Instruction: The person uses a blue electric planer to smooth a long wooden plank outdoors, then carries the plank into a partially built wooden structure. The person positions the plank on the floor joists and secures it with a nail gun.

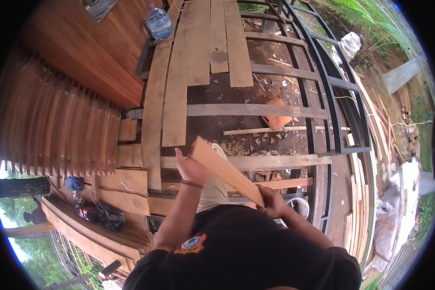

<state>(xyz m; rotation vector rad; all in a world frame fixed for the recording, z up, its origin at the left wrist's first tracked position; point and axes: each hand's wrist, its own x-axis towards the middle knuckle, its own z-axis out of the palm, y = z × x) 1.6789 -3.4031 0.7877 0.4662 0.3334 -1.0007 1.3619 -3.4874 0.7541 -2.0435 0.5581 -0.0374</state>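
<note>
A short, smooth wooden board (pixel 229 175) slants across in front of my body, its upper end to the left and its lower end to the right. My left hand (pixel 192 169) supports the upper end, thumb sticking out and the fingers mostly hidden behind the wood. Around the lower end, my right hand (pixel 272 201) is closed. Just beyond the board, a floor plank (pixel 175 111) ends on the joists.
Pale joists (pixel 256 111) cross an open gap over dirt and wood scraps. An orange object (pixel 277 114) lies below. At the far left stands a water jug (pixel 158 22). A slatted wall (pixel 67 116) rises left; a black metal frame (pixel 340 84) runs along the right.
</note>
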